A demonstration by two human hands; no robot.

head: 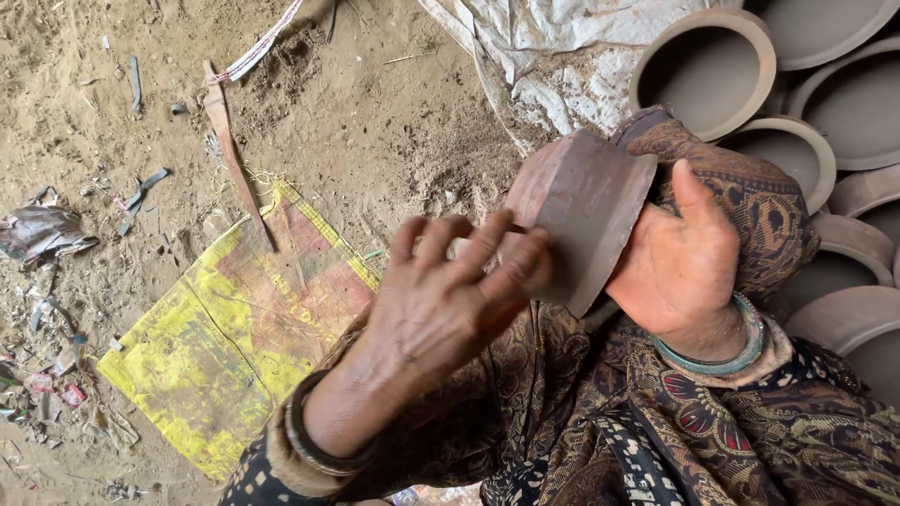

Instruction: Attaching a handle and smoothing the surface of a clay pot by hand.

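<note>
A brown unfired clay bowl (586, 201) rests tilted on my raised knee, which is covered by dark patterned cloth. My right hand (684, 258) holds the bowl from the right side, thumb pointing up, with a teal bangle at the wrist. My left hand (450, 300) lies against the bowl's left wall, its fingers bent and pressed on the clay surface. Its wrist carries dark bangles.
Several round clay bowls (708, 70) are stacked at the upper right beside a crumpled white sheet (553, 42). A worn yellow sack (230, 342) lies on the sandy ground (375, 122) with a flat wooden stick (234, 155) above it. Scraps of litter (42, 230) lie at the left.
</note>
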